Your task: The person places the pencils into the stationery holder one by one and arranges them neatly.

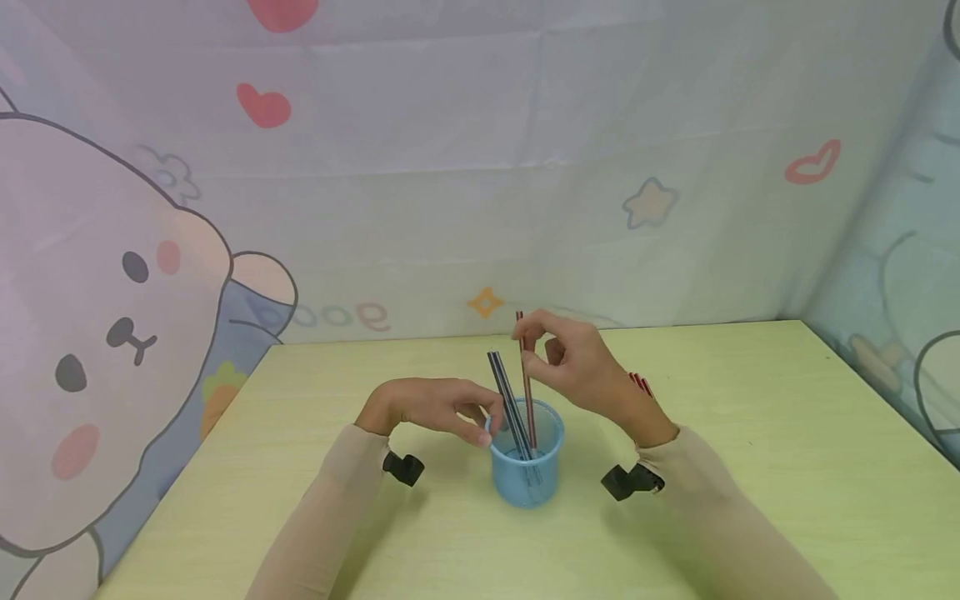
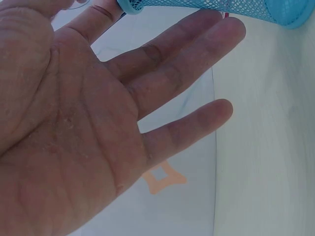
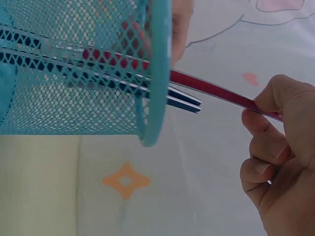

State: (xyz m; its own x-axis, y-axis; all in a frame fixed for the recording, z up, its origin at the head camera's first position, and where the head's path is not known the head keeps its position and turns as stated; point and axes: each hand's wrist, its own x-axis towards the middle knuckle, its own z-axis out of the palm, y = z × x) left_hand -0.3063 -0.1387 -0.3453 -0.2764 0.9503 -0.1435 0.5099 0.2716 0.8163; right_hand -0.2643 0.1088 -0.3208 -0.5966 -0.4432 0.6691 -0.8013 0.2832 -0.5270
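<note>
A blue mesh cup [image 1: 527, 482] stands upright on the table, holding dark blue sticks [image 1: 510, 404] that lean left. My left hand [image 1: 438, 406] pinches the cup's left rim between thumb and index finger; its other fingers extend beside the mesh in the left wrist view. Above the cup, my right hand [image 1: 573, 358] pinches a red stick [image 3: 211, 89] near its upper end, and the stick's lower part is inside the cup. Behind my right wrist, the tips of several red sticks [image 1: 641, 384] show; the wrist hides the rest.
The pale yellow table [image 1: 225, 492] runs back to a printed cloth [image 1: 420, 208] with a bear, hearts and stars. A black wrist camera [image 1: 403, 468] sits at the left wrist and another [image 1: 632, 481] at the right.
</note>
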